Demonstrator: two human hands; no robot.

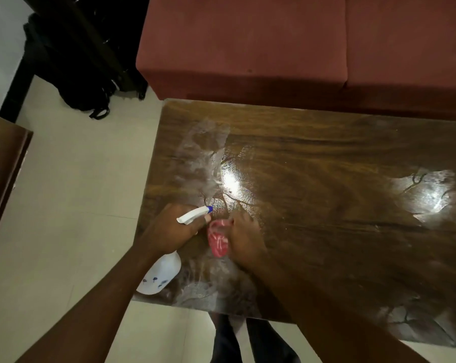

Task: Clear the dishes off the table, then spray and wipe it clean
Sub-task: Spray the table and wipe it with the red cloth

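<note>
A glossy dark wooden table (326, 179) fills the right of the head view, with wet whitish spray patches at its left end and far right. My left hand (169, 229) grips a white spray bottle (161, 276) by its neck, a finger on the trigger, its blue nozzle pointing right over the table's left end. Just beside it my right hand (245, 237) holds a pink-red cloth (217, 241) down on the tabletop. No dishes are visible on the table.
A red sofa (274, 48) stands right behind the table's far edge. A black bag (85, 74) lies on the pale tiled floor at the upper left. A brown piece of furniture (4, 166) juts in at the left edge. My legs show below the table's near edge.
</note>
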